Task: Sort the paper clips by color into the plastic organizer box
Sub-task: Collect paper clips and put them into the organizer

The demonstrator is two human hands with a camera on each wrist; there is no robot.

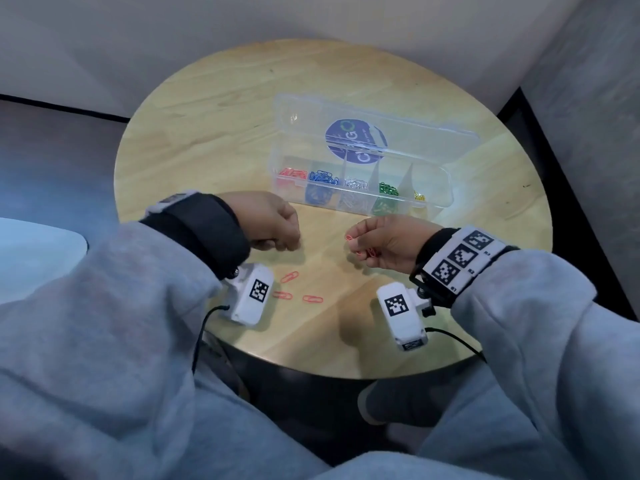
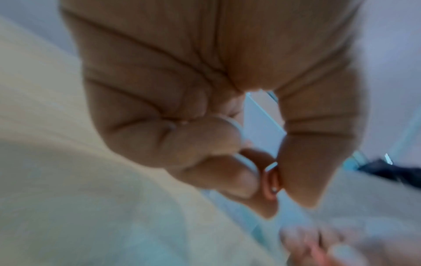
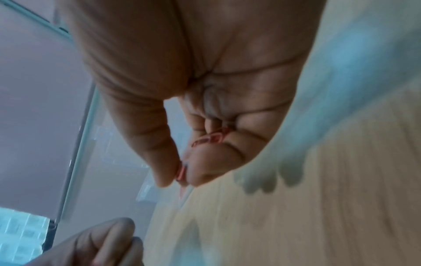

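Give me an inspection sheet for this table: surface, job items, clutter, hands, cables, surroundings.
Surface: round wooden table, light top.
Job's things: clear organizer box, lid open, holds red, blue, white, green and yellow clips in separate compartments; three loose red clips on the table.
Clutter: nothing seen.
Hands: right hand pinches red clips; left hand curled, held item unclear.
Cables: black cables run from both wrist cameras.
Surroundings: grey walls, dark floor.

Round wooden table (image 1: pixel 221 109), open organizer box (image 1: pixel 440 206), three red clips (image 1: pixel 290 277) (loose)
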